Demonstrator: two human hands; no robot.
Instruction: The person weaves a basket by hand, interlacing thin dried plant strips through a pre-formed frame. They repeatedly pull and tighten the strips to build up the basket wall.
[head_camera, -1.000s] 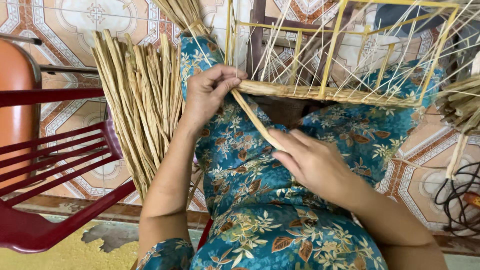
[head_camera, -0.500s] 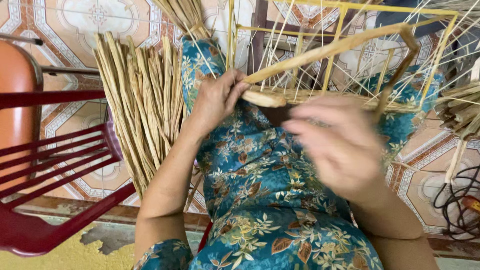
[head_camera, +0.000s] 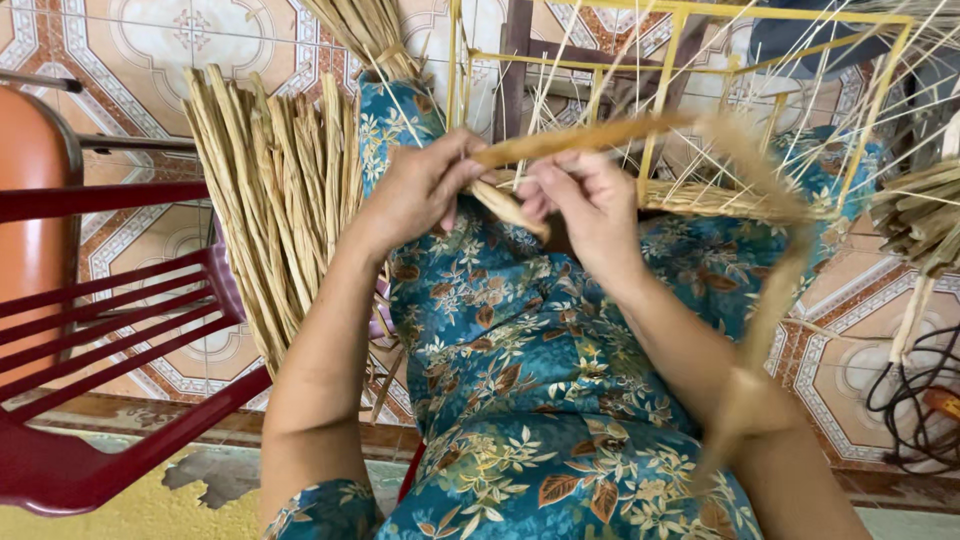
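Seen from above, a person in a blue floral dress works dried straw. The left hand (head_camera: 415, 195) and right hand (head_camera: 585, 205) meet near the centre, toward 12 o'clock, fingers closed on one long straw strand (head_camera: 590, 135) at the edge of a yellow wire frame (head_camera: 870, 120). A straw bundle (head_camera: 275, 200) lies at 10 o'clock, a red chair (head_camera: 110, 330) at 8 o'clock.

You get soft, even daylight, no hard shadows, mild glare on pale floor tiles (head_camera: 150, 40) at 11 o'clock, sharp focus centrally, motion blur on the looping straw strand (head_camera: 770, 300) at 3 o'clock, slight wide-angle bending at edges
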